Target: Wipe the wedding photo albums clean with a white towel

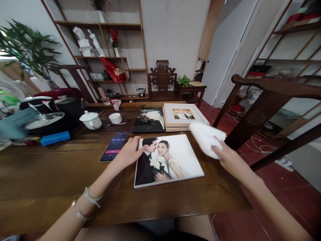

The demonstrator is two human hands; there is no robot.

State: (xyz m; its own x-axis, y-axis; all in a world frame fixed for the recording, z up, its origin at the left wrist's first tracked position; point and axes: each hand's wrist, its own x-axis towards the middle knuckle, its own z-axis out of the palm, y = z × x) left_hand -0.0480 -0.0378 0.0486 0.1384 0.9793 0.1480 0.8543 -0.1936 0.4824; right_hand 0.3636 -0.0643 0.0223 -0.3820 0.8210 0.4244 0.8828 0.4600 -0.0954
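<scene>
A flat photo print of a couple [170, 160] lies on the wooden table [50, 174] in front of me. My left hand [129, 152] rests on the print's upper left corner, fingers spread and flat. My right hand [227, 157] is at the print's right side and grips a crumpled white cloth [207, 138], held a little above the table near the print's top right corner.
Behind the print lie a dark photo album [149, 120] and a white framed picture [183, 115]. A phone showing a timer [114, 146] lies left of my left hand. Teapot [90, 119], cup [115, 117] and pots [45, 122] stand at the left. A wooden chair [271, 110] stands at the right.
</scene>
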